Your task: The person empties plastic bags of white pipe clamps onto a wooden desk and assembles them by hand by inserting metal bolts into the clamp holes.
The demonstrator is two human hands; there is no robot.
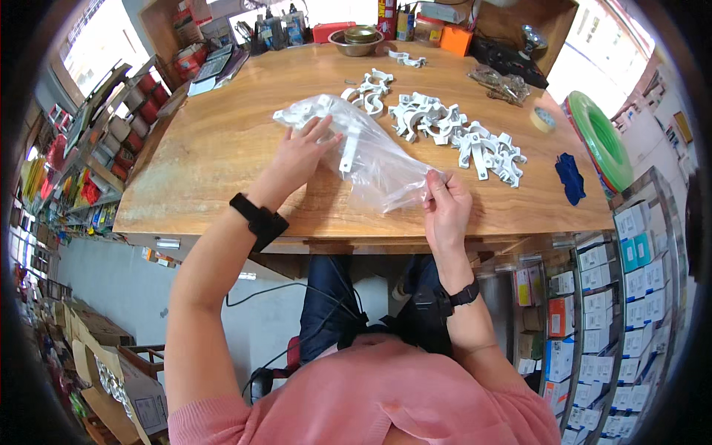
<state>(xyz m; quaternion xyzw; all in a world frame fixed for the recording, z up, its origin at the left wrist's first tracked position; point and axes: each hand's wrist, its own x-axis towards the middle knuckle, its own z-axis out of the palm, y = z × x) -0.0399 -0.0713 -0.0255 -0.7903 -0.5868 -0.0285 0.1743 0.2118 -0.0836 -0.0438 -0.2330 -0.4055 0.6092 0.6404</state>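
Note:
A clear plastic bag (378,167) lies slantwise on the wooden table with a few white plastic pipe clamps (348,150) inside. My left hand (300,156) rests on the bag's left part, fingers stretched out and spread over the plastic. At the bag's right end, my right hand (447,206) pinches its edge between thumb and fingers. Just beyond the bag is a small group of loose clamps (373,89). A larger heap of the same white clamps (430,119) spreads to the right, ending in another cluster (489,156).
At the back stand metal bowls (356,41), an orange box (456,40) and a calculator (213,64). A tape roll (543,119), dark blue cloth (570,179) and green hose coil (599,141) are on the right. The table's front edge (356,237) runs before me.

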